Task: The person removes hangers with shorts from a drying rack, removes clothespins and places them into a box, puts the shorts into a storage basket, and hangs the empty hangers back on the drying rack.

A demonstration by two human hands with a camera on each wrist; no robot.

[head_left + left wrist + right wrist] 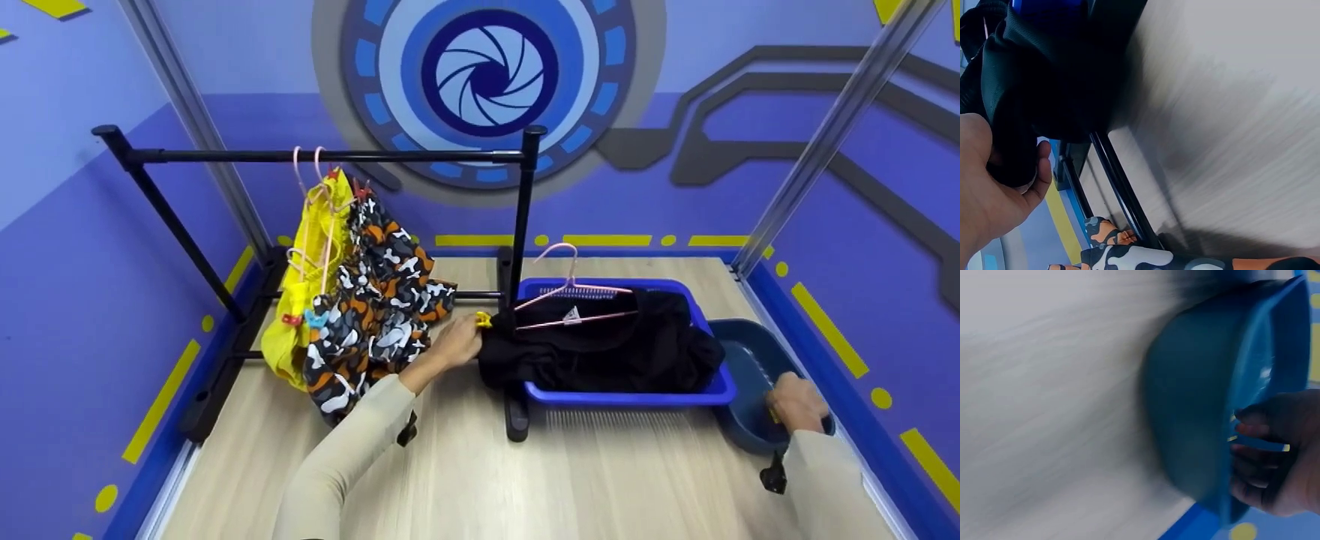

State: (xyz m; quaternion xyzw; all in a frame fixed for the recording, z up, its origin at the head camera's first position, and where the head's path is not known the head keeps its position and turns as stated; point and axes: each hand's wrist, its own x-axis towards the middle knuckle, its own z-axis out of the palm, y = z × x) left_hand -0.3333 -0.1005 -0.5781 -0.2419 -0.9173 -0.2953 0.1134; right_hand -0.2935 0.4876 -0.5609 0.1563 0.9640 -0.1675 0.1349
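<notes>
A black garment (615, 352) with a white tag lies across a blue basket (630, 399), a pink hanger (574, 283) against its opening. My left hand (456, 341) pinches the garment's left edge, where a yellow clip (484, 320) shows. In the left wrist view, thumb and fingers close round the black cloth (1044, 79). At the far right, my right hand (799, 403) reaches over a teal basin (742, 360), fingers bent inside the rim (1235, 399). Yellow bits show near those fingers, but blur means I cannot tell whether they hold them.
A black rack (337, 156) stands left, one foot beside the basket. Yellow clothing (281, 360) and a camouflage-patterned garment (390, 300) hang from it on pink hangers with red and blue clips. Purple walls enclose the wooden tabletop (600, 480) at the back and sides.
</notes>
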